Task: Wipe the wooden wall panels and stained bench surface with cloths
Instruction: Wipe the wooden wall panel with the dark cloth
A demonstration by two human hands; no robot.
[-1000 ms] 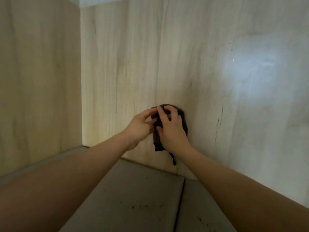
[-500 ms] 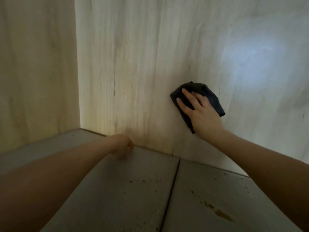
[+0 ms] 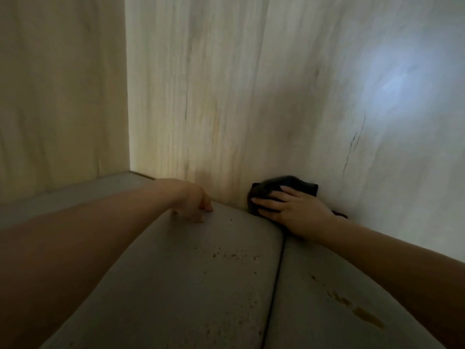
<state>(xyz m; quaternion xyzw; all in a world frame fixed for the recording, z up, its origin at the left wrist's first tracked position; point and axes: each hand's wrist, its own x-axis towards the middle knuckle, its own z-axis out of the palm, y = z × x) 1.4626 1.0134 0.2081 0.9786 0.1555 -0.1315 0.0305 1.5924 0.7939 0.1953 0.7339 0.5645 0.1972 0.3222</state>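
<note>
Head view, dim light, some motion blur.

Right hand (image 3: 299, 214) lies flat on a dark cloth (image 3: 281, 188), fingers (image 3: 270, 201) straight and slightly spread, pressing the cloth into the bottom of the back wall panel (image 3: 251, 96), right where the panel meets the worktop (image 3: 201, 285). Cloth is bunched, with its top edge showing above the fingertips and a small bit sticking out behind the wrist. Whether the thumb curls under the cloth: cannot tell.

Left hand (image 3: 192, 204) sits on the worktop just left of the cloth, not touching it. Fingers are curled under, tips or knuckles resting on the grey surface, nothing visible in the grip. Gap between the two hands is small.

Worktop: grey, two boards with a dark seam (image 3: 275, 285) running from near the right wrist towards the camera. Brown specks (image 3: 234, 255) scattered across the left board at mid-frame, and a larger brown stain streak (image 3: 359, 312) on the right board near the right forearm. The cloth is well away from both.

Walls: pale wood-grain panels. Side wall panel (image 3: 63, 96) on the left meets the back panel at a vertical corner. The back panel has dark grain cracks and a bluish light patch (image 3: 397, 79) at upper right.

Both forearms are bare and enter from the bottom corners.
</note>
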